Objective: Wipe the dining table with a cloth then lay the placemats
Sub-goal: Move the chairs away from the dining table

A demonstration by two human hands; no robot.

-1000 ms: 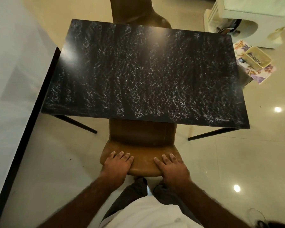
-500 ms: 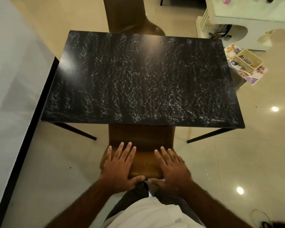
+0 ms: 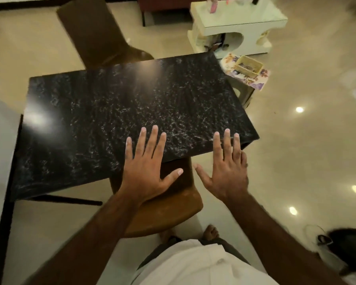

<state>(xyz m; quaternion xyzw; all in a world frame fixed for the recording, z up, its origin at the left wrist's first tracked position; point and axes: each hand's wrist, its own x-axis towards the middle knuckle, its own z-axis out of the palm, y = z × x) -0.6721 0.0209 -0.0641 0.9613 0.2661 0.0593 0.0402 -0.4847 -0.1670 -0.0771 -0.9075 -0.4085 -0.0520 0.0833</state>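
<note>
Both splayed: left hand, right hand

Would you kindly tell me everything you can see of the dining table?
The dining table is rectangular, its glossy black top flecked white like marble, with glare near its left edge. A dark leg shows beneath. A brown chair is tucked under its near side. The left hand and right hand, fingers spread, hover over that edge; contact is unclear.

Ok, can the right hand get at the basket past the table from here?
Probably not without a step: the right hand hovers open at the near edge of the table, and the basket sits beyond its far right corner. Nothing stands between.
</note>
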